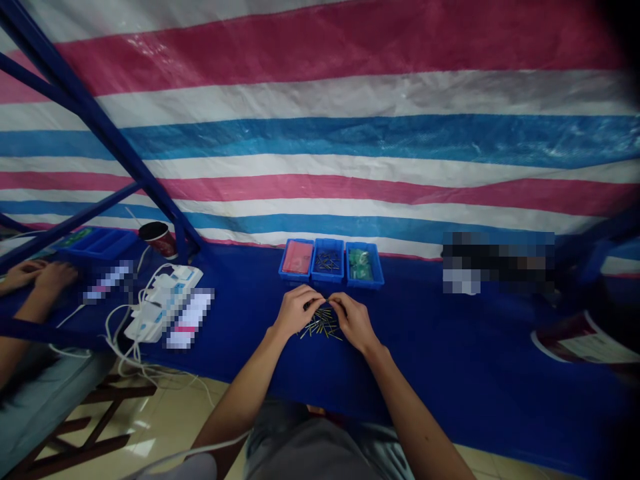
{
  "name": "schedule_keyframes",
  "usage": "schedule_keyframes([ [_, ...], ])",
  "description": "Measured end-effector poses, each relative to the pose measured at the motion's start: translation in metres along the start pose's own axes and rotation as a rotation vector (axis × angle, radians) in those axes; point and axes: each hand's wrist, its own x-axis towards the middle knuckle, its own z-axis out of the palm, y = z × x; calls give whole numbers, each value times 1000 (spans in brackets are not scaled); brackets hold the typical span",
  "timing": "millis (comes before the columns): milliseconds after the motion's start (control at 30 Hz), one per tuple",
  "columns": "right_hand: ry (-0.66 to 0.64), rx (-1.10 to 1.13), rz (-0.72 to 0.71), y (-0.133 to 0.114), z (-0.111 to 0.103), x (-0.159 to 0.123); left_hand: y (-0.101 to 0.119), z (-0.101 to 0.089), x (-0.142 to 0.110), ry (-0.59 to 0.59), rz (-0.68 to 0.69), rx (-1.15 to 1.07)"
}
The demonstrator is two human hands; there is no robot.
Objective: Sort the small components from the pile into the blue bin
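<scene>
My left hand (299, 309) and my right hand (353, 320) meet fingertip to fingertip above a loose pile of thin yellowish and dark sticks (321, 324), perhaps screws or nails. Both hands are closed in a pinch. Whatever sits between the fingertips is too small to make out. Just beyond the hands stand three small blue bins side by side. The left bin (296, 275) holds pink-red packets (299, 256), the middle one (327, 277) holds dark thin pieces (327, 261), and the right one (367, 283) holds green-and-clear packets (360, 264).
A white power strip (163, 303) with tangled cables lies left, beside a blurred phone (190, 320). A dark red cup (159, 240) stands behind it. Another person's hands (50, 277) work at far left near a blue tray (100, 243). Blue frame bars (107, 140) cross there.
</scene>
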Motion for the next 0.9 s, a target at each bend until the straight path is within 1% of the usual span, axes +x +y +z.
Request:
schedule_keyframes([
  [400,-15,-18,33,1,-1,0,-3,1,-1,-6,-12,9],
  [600,5,-57,7,1,0,1,-2,1,-1,-6,-8,7],
  [700,13,-68,11,2,0,0,-3,1,-1,-13,-18,3],
  [900,41,-31,38,1,0,-2,-4,0,-1,10,-31,0],
])
